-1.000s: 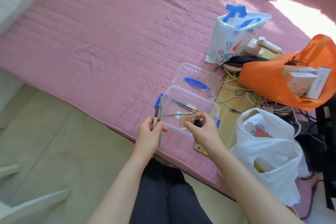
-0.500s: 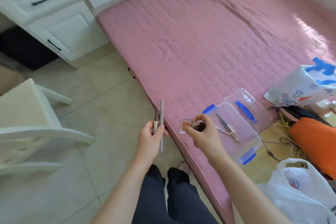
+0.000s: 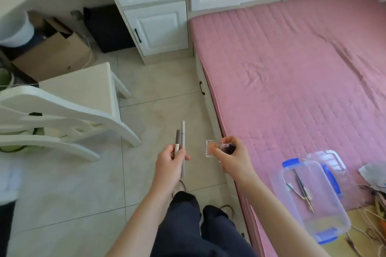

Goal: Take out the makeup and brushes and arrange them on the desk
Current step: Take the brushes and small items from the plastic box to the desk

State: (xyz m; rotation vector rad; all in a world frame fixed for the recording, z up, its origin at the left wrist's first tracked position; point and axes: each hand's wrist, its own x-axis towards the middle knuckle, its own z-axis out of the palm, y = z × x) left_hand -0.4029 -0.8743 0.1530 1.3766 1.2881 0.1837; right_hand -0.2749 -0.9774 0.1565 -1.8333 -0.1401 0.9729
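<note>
Two makeup pencils [image 3: 183, 140] stand near upright over the floor [image 3: 158, 87], tips pointing away from the person, left hand [image 3: 169, 162] fingers curled round them. The right hand [image 3: 235, 161] pinches a small clear compact [image 3: 210, 148] just beside the bed [image 3: 292, 69].

Both hands are held out ahead at matching height, slightly apart. The left hand [image 3: 170, 162] grips two slim grey makeup pencils [image 3: 183, 142] upright; the right hand [image 3: 235, 159] pinches a small clear plastic compact [image 3: 210, 148].
</note>
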